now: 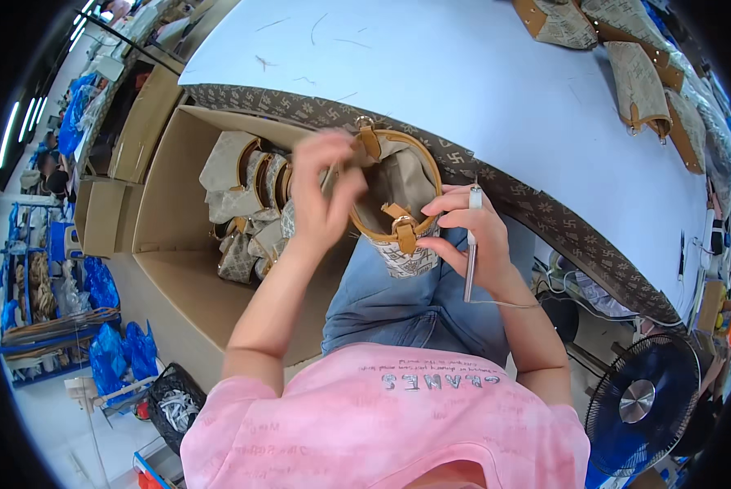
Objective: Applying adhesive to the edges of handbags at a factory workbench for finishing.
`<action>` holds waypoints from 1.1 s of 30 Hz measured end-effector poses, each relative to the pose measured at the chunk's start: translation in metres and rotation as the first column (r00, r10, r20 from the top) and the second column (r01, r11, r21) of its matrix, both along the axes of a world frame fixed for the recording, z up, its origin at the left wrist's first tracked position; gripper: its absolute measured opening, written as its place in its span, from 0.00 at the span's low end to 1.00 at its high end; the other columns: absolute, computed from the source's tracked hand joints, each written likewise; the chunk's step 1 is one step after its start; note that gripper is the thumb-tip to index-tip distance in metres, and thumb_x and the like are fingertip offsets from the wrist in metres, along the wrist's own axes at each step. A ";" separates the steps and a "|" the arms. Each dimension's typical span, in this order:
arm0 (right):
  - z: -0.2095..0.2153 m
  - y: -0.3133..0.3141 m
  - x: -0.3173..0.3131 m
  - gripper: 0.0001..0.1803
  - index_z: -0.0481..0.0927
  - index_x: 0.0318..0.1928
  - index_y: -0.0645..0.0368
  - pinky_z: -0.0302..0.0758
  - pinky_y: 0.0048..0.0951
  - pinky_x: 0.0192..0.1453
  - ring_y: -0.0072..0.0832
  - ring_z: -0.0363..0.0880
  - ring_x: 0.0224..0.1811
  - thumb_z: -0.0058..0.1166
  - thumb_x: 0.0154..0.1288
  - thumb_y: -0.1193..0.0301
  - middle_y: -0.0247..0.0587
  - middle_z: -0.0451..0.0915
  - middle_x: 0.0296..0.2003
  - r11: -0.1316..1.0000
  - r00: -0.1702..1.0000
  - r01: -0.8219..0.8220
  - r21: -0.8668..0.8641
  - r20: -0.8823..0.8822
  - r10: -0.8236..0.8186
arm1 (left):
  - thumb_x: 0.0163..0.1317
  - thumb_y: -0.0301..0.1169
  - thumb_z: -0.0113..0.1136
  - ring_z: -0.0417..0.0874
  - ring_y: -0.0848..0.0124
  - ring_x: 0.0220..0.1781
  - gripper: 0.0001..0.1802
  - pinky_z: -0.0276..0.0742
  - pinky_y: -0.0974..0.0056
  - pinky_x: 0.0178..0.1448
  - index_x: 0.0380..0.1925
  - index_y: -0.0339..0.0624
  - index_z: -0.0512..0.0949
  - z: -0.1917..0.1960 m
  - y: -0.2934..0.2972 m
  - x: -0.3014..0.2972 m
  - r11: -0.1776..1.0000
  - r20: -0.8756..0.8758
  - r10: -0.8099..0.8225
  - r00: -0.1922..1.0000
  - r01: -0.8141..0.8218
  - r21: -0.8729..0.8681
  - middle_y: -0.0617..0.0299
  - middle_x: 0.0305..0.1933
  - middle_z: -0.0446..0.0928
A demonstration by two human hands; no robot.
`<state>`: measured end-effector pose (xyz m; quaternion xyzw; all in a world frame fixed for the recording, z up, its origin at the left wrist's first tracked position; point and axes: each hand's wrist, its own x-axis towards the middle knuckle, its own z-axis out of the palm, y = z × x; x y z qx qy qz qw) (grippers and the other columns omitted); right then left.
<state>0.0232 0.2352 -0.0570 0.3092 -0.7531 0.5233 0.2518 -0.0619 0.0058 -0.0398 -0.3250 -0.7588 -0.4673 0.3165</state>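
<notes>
As I sit in a pink shirt (374,407) and jeans (382,306), a patterned bag (410,262) with tan trim is above my lap, mouth up, between an open carton and the table's edge. Whether it rests on my thighs, I cannot tell.

My right hand (484,240) is partly closed, thumb and fingertips pinching the near right side of the rim beside a buckled tab (404,228), while a slim pale tool (469,273) trailing a thin cord (504,305) lies among the same fingers. My left hand (325,183), blurred, is half curled at the rim's left side; I cannot tell whether it grips anything.

The bag looks light, its walls fairly stiff and its lining (410,175) soft and creased, with little about it likely to slip. The firm tan rim by the tabs seems the best place to hold; the metal fittings could scratch and deserve a gentler touch.

To my left, the carton (182,281) holds more patterned bags (228,163). Ahead, loose threads (317,28) lie on the pale table (463,73); farther along it, to the right, sit similar tan-trimmed bags (636,77).
</notes>
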 end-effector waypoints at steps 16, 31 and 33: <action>0.093 0.055 0.069 0.39 0.74 0.54 0.64 0.85 0.35 0.38 0.36 0.82 0.37 0.26 0.78 0.39 0.54 0.76 0.44 0.536 0.996 0.043 -0.843 0.076 0.039 | 0.60 0.13 0.65 0.84 0.77 0.44 0.30 0.78 0.72 0.41 0.60 0.41 0.65 0.046 0.055 0.122 0.772 0.569 -0.624 0.535 0.312 0.553 0.57 0.46 0.83; 0.027 0.024 0.070 0.06 0.77 0.38 0.65 0.86 0.32 0.48 0.23 0.76 0.33 0.59 0.67 0.76 0.45 0.71 0.40 0.493 0.711 0.199 -0.847 0.471 0.522 | 0.59 0.18 0.66 0.85 0.72 0.34 0.20 0.80 0.67 0.38 0.52 0.42 0.79 0.034 0.037 0.095 0.867 0.680 -0.263 0.684 0.477 -0.145 0.59 0.33 0.84; 0.026 0.027 0.069 0.04 0.75 0.36 0.64 0.86 0.31 0.49 0.21 0.74 0.30 0.58 0.66 0.79 0.43 0.72 0.37 0.624 0.720 0.202 -0.755 0.546 0.428 | 0.57 0.18 0.67 0.85 0.70 0.31 0.19 0.80 0.66 0.36 0.49 0.42 0.82 0.042 0.033 0.085 0.828 0.545 -0.272 0.793 0.481 -0.288 0.59 0.31 0.84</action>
